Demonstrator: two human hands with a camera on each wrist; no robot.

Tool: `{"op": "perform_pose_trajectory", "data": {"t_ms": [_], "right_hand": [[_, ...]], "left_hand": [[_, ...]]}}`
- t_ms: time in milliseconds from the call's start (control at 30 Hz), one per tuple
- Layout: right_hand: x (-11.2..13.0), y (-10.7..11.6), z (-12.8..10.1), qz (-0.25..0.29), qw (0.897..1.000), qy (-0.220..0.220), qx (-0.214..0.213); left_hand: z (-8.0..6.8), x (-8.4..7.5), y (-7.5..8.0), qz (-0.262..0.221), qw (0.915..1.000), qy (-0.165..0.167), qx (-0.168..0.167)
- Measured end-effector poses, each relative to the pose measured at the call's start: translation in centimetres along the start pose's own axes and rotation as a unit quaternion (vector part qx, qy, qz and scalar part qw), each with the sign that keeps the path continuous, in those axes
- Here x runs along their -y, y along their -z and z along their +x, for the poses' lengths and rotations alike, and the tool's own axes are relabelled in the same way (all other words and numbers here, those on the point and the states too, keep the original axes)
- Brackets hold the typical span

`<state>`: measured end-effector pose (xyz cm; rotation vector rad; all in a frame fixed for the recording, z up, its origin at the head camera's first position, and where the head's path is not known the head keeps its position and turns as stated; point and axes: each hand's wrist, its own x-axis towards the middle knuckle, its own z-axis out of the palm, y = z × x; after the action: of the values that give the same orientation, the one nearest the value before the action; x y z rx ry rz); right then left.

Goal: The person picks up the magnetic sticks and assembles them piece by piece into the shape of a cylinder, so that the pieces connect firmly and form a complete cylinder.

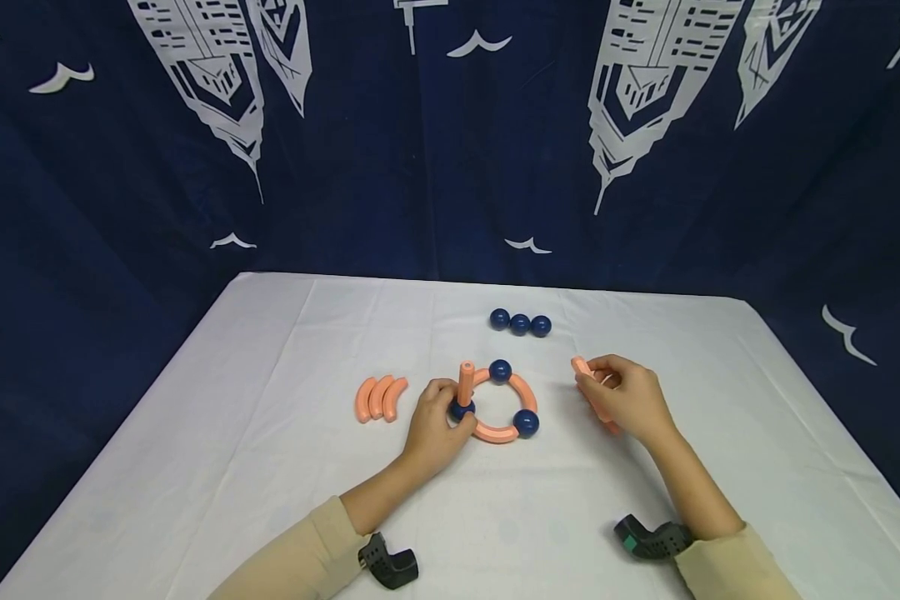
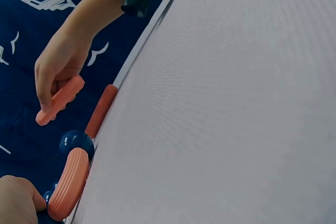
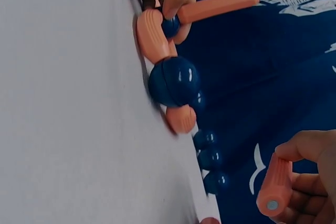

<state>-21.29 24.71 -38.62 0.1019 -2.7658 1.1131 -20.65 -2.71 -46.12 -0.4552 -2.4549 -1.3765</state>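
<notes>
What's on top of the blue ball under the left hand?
A straight orange rod stands upright on that blue ball. The left hand grips the ball; its fingers hide the joint's near side.

Both forearms reach forward in beige sleeves, each wrist wearing a dark strap-mounted device. The left hand (image 1: 433, 429) lies low with fingers curled in a pinching grip. The right hand (image 1: 624, 397) hovers slightly raised, fingers and thumb curled in a closed grip.
</notes>
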Motion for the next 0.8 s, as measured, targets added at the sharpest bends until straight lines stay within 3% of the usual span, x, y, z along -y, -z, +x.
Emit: {"op": "perform_pose_trajectory", "data": {"t_ms": [600,800], "right_hand": [[2.4,-1.5,-1.2,0.055,0.996,0.071,-0.005],[2.9,-2.0,-1.7,0.095,0.99,0.103,-0.013]], "left_hand": [[0.0,0.1,0.0,0.001,1.0,-0.003,-0.001],[0.0,0.2,-0.1,0.001,1.0,-0.001,0.0]]}}
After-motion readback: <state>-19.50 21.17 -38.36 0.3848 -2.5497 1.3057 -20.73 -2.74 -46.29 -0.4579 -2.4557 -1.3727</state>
